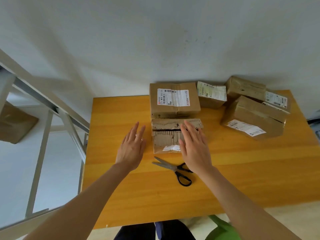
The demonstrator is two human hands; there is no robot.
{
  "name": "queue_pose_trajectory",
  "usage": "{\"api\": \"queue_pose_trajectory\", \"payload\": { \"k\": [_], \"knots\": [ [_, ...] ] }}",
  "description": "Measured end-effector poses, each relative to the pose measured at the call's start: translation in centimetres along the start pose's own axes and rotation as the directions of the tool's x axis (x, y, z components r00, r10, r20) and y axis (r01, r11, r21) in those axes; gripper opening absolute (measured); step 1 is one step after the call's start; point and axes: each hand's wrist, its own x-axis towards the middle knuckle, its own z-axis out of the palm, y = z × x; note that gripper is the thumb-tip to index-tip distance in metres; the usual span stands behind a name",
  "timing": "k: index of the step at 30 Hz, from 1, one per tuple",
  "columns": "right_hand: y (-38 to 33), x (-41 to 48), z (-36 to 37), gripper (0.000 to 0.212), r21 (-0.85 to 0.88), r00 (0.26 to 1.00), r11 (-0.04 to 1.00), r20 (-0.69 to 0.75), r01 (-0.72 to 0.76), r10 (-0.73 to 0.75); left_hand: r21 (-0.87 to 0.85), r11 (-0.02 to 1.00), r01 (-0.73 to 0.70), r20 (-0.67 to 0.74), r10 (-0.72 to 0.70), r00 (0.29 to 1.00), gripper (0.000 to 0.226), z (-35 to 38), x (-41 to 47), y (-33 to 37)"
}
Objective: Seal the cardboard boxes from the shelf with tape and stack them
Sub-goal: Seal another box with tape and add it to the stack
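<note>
A small worn cardboard box (166, 135) with torn top flaps sits in the middle of the yellow table (225, 170). My right hand (194, 146) lies flat over its right half, fingers straight. My left hand (132, 146) hovers open just left of the box, apart from it; something clear and small shows under its fingers, too faint to tell. Behind the box stands a larger sealed box (174, 101) with a white label. Black-handled scissors (174, 169) lie open on the table in front of the box.
Several more labelled boxes stand at the back right: one small box (212, 97) and a pile of boxes (254, 116). A metal shelf frame (45, 129) stands left of the table, with a box (15, 123) on it. A white wall runs behind the table.
</note>
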Motion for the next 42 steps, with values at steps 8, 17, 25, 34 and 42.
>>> {"api": "queue_pose_trajectory", "payload": {
  "k": [8,17,25,34,42],
  "knots": [
    [-4.9,-1.2,2.0,0.032,0.020,0.981,0.989,-0.129,0.148,-0.144,0.316,0.945,-0.084,0.309,-0.019,0.951,0.030,1.6,-0.5,-4.7],
    [-10.1,0.7,2.0,0.036,0.190,0.995,0.977,-0.001,0.096,-0.097,-0.474,0.858,0.199,0.228,-0.099,0.969,0.019,-2.4,-0.1,-4.7],
    [-13.9,4.5,1.0,0.035,0.271,0.998,0.963,-0.064,0.011,0.006,-0.668,0.735,0.117,0.142,-0.029,0.989,0.035,-7.3,1.1,-3.0],
    [-14.7,4.8,0.4,0.011,0.343,0.970,0.939,-0.226,-0.008,0.091,-0.710,0.686,0.160,0.194,-0.027,0.981,0.018,-8.5,1.5,-2.8],
    [-14.1,5.7,-1.0,0.017,0.646,0.918,0.676,0.104,-0.355,0.382,-0.671,0.728,0.140,0.178,-0.026,0.984,0.013,-8.6,1.3,-2.8]
  ]
}}
